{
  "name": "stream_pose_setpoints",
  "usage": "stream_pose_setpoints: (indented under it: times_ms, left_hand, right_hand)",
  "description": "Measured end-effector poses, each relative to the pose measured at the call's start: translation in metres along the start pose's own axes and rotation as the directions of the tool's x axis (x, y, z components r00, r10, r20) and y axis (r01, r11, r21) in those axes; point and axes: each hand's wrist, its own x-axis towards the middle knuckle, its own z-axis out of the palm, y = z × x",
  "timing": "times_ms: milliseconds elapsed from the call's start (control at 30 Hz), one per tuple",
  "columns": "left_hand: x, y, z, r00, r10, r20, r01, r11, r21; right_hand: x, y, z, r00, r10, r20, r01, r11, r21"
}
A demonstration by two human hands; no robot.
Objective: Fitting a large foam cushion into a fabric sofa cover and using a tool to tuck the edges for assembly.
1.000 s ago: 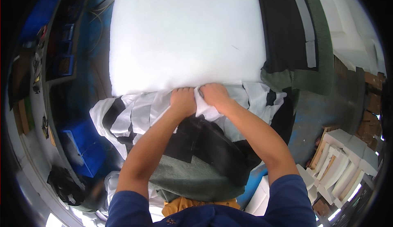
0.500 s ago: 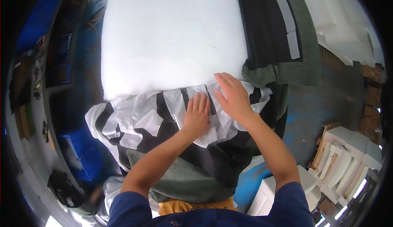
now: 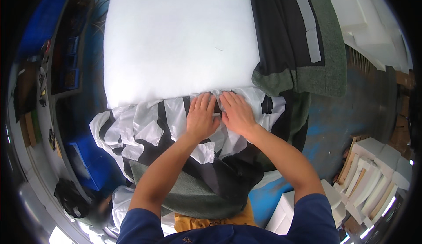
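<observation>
The black-and-white cover [image 3: 176,129] lies bunched against the near edge of the white cushion [image 3: 180,37], draped toward the person. The left hand [image 3: 201,117] rests flat on the cover, fingers spread, holding nothing. The right hand [image 3: 237,113] lies flat just beside it, fingers extended, pressing the cover where it meets the cushion. A green cloth [image 3: 189,195] lies under the cover, nearer the person than the cushion. To the right of the cushion a dark cover with green edging [image 3: 299,37] lies flat. Blue bins [image 3: 88,165] stand left of the cushion's near corner.
</observation>
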Motion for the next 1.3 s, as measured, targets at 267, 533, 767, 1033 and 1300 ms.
stream_pose_setpoints:
  times_ms: [267,533,767,1033,1300]
  left_hand:
    - [0.035,-0.002,-0.024,0.953,-0.087,0.289,0.124,0.986,-0.115]
    - [0.03,-0.018,0.002,0.968,-0.06,0.243,0.056,0.998,0.024]
    - [0.014,0.001,-0.002,0.974,-0.096,0.203,0.049,0.974,0.222]
    - [0.038,0.083,0.02,0.953,0.272,0.132,-0.27,0.962,-0.03]
    - [0.061,0.105,0.006,0.989,-0.106,0.099,0.13,0.949,-0.288]
  right_hand:
    - [0.038,0.0,-0.007,0.936,0.177,0.302,-0.197,0.98,0.037]
    - [0.022,0.017,0.006,0.981,0.014,-0.193,-0.004,0.999,0.051]
    - [-0.003,0.025,-0.022,0.988,0.084,0.126,-0.099,0.988,0.114]
    - [-0.057,0.127,-0.129,0.931,0.262,-0.252,-0.342,0.867,-0.363]
    - [-0.085,0.117,-0.177,0.709,0.691,-0.139,-0.704,0.681,-0.202]
